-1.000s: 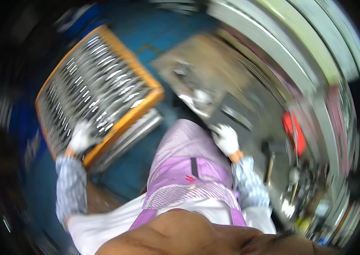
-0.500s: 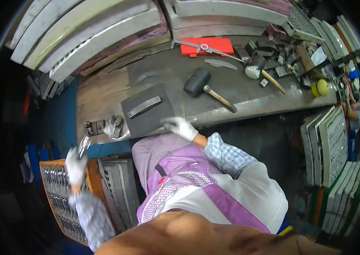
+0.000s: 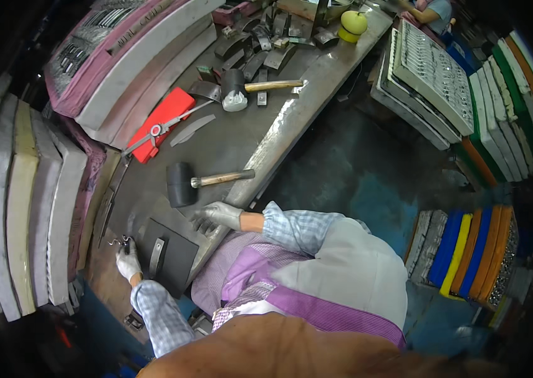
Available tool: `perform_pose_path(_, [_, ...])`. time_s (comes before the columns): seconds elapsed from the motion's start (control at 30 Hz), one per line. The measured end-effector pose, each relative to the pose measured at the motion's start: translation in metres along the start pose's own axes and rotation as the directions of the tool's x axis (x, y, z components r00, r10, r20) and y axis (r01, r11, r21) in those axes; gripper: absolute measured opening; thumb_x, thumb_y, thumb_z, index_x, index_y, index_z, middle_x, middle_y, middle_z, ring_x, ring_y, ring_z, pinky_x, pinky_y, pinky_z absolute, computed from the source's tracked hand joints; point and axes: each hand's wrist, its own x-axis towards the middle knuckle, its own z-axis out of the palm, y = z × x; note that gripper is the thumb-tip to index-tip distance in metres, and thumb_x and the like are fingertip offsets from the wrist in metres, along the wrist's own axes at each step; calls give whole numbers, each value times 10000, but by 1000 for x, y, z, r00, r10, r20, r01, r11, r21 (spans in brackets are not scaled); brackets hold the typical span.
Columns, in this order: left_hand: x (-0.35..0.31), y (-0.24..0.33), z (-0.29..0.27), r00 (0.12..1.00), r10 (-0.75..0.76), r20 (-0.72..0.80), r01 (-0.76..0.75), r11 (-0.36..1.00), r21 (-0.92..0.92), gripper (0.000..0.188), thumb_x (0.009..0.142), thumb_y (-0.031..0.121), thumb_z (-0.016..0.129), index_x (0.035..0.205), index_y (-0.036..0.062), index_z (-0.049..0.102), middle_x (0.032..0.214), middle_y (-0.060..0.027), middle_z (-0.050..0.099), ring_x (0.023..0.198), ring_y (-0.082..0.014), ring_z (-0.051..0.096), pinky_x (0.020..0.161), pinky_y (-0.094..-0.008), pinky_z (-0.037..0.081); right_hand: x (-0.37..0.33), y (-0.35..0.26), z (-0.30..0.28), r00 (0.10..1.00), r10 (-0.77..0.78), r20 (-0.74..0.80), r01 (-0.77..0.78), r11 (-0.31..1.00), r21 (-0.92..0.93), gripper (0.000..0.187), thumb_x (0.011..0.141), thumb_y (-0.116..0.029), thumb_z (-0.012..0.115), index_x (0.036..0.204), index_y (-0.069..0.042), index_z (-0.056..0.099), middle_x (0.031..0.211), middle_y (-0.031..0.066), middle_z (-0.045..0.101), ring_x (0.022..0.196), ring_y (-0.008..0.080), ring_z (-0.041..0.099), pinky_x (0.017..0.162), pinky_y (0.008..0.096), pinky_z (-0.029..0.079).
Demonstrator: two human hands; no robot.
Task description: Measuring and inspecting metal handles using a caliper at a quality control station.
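My left hand, in a white glove, is closed on small shiny metal pieces above the far left part of the bench; their exact kind is too small to make out. To its right lies a dark square mat with a curved metal bar on it. My right hand, also gloved, rests by the bench's front edge beyond the mat, fingers apart and holding nothing. Nearest to it is a black rubber mallet with a wooden handle.
On the bench lie a dial caliper across a red case, a thin curved plate and a second mallet. Metal blocks crowd the back. Stacked foam-like slabs line the left; trays stand right.
My view has swung to the right. My left hand has moved from beside the bench's left end, past the mat, carrying the metal pieces. My right hand stays near the front edge.
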Motion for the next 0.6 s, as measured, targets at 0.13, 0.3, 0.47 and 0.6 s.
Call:
perform_pose_path(0.13, [-35, 53, -43, 991, 64, -114, -101, 927, -361, 408, 995, 342, 642, 1185, -12, 713, 1225, -189, 690, 1116, -356, 665, 972, -404, 512, -10, -17, 2, 999, 7, -33, -14, 971, -237, 375, 1054, -310, 562, 1245, -10, 680, 1088, 133, 724, 892, 183, 713, 776, 324, 598])
perform_pose_path(0.3, [-78, 68, -62, 972, 133, -194, -224, 778, -587, 308, 1023, 193, 605, 1231, -20, 682, 1291, -151, 673, 1214, -265, 623, 1055, -371, 459, -55, -143, -38, 726, -611, -317, 468, 775, -424, 336, 1033, -201, 554, 1319, -47, 640, 1026, 90, 736, 951, 210, 702, 851, 334, 565])
perform_pose_path(0.47, [-95, 136, -91, 990, 51, 134, 107, 355, -929, 447, 1086, 329, 484, 1361, 1, 611, 1340, -150, 653, 1229, -257, 613, 1097, -387, 451, -122, -238, -126, 11, -837, -547, 855, 291, -428, 382, 1060, -290, 523, 1300, 2, 583, 961, 93, 705, 826, 172, 643, 736, 324, 512])
perform_pose_path(0.6, [-129, 221, -106, 905, 389, 172, 251, -161, -955, 626, 1086, 460, 421, 1472, -31, 458, 1412, -178, 592, 1333, -267, 536, 1148, -406, 378, -69, -167, -44, 529, -828, -187, 574, 511, -641, 393, 1052, -323, 527, 1282, -28, 652, 1218, 133, 691, 1061, 205, 672, 899, 330, 556])
